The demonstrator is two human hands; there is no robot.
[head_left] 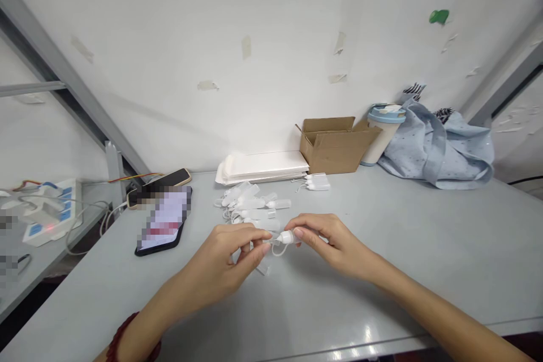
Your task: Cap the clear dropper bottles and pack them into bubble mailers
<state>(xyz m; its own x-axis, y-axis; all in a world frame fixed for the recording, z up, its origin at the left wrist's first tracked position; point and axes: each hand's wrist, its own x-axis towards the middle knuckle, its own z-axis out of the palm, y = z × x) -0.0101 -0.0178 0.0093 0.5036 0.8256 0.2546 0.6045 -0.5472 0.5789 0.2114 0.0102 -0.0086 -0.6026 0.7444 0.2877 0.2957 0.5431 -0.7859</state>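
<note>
Above the grey table, my right hand (324,240) pinches a small squeeze dropper bottle (287,237) with a white neck and a thin looped strap. Thumb and fingertips of my left hand (237,249) close on the clear tip end of that same bottle, so both hands meet on it. Just beyond them lies a pile of similar translucent bottles (250,202) with thin loops. One more clear bottle (263,267) lies partly under my left hand.
Behind the pile rest flat white boxes (267,166), an open cardboard box (335,153) and a lidded cup (384,136). Two small bottles (318,182) lie before the box. A blue cloth bag (441,147) sits right; two phones (163,223) and a power strip (55,212) are left.
</note>
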